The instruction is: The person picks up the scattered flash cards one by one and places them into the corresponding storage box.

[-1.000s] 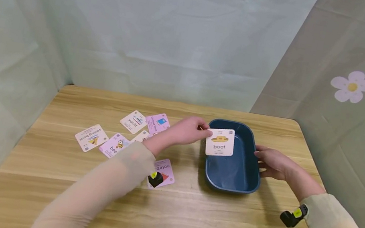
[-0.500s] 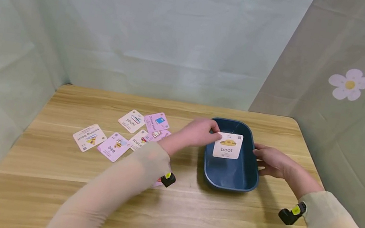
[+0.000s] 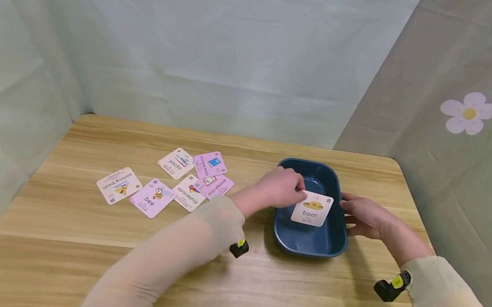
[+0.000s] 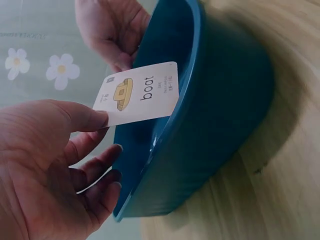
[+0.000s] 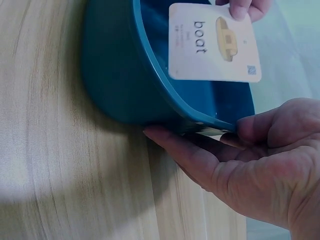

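My left hand [image 3: 281, 186] pinches one corner of a white flashcard [image 3: 312, 209] between thumb and fingers. The card reads "boat" and shows a yellow boat. It hangs tilted over the inside of a dark blue plastic bin [image 3: 329, 254], its face toward me. In the left wrist view the lower fingers [image 4: 102, 192] of that hand are loosely bent beside the bin's rim. Against the bin's outer right wall rests my right hand [image 3: 365, 217], fingers spread and fairly straight. The right wrist view has this hand [image 5: 260, 165] touching the wall and rim.
Left of the bin lie more flashcards: sailing boat [image 3: 119, 185], bee [image 3: 152, 198], yacht [image 3: 176, 163], Chinese book [image 3: 209, 164], storybook [image 3: 216, 187] and spaceship [image 3: 189, 193]. They rest on a wooden table [image 3: 260, 298]. Pale fabric [image 3: 244, 49] stands behind and at both sides.
My left hand has moved right and toward me with the boat card, now farther over the bin. The right hand stays at the bin's side.
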Available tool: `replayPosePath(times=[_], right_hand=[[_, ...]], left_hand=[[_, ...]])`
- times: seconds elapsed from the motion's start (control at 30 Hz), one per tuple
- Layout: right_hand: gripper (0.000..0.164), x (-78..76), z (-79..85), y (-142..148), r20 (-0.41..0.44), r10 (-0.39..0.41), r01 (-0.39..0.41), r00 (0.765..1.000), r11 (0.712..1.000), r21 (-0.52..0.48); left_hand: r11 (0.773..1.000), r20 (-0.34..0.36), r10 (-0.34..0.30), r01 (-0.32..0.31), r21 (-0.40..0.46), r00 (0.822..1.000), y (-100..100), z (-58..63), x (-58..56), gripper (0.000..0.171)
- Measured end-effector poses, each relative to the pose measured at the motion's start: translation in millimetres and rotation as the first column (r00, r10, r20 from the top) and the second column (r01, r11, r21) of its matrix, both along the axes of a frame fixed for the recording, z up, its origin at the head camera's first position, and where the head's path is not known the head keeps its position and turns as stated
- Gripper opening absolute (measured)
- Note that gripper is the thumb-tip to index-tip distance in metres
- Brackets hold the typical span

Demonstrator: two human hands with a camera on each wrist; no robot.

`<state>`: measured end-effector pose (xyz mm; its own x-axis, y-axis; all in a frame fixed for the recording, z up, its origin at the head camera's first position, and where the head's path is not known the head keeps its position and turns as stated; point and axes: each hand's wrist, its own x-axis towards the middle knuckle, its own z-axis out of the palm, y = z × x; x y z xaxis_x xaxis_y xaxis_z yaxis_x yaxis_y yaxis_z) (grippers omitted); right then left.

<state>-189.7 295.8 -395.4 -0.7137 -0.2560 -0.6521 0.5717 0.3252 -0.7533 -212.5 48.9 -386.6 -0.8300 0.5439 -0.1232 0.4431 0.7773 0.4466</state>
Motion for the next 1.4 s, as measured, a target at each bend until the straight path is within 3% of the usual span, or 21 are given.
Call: replayPosePath(times=[0.53,0.97,1.13,1.4], right_hand=[[0.056,0.7,-2.3,0,-0.008,-0.004,0.004,1.000,1.000,-0.010],[0.057,1.4,-1.1,-1,-0.001,-0.010,0.010,1.000,1.000,-0.003],[0.057,1.5,-2.0,-2,0.001,-0.016,0.016,1.000,1.000,0.006],[0.057,1.2,-1.2,-2,-0.004,-0.014,0.014,1.000,1.000,0.023]], left_hand=[[0.990,-0.021,-0.019,0.016,-0.141,1.000,17,-7.5,6.8,0.023],[0.947,-0.159,-0.081,0.026,-0.320,0.984,23,-15.3,9.4,0.020],[0.948,-0.178,-0.089,0.029,-0.318,0.980,19,-14.6,10.7,0.026],[0.976,-0.172,-0.032,-0.006,-0.219,0.985,6,-0.4,6.3,0.051]])
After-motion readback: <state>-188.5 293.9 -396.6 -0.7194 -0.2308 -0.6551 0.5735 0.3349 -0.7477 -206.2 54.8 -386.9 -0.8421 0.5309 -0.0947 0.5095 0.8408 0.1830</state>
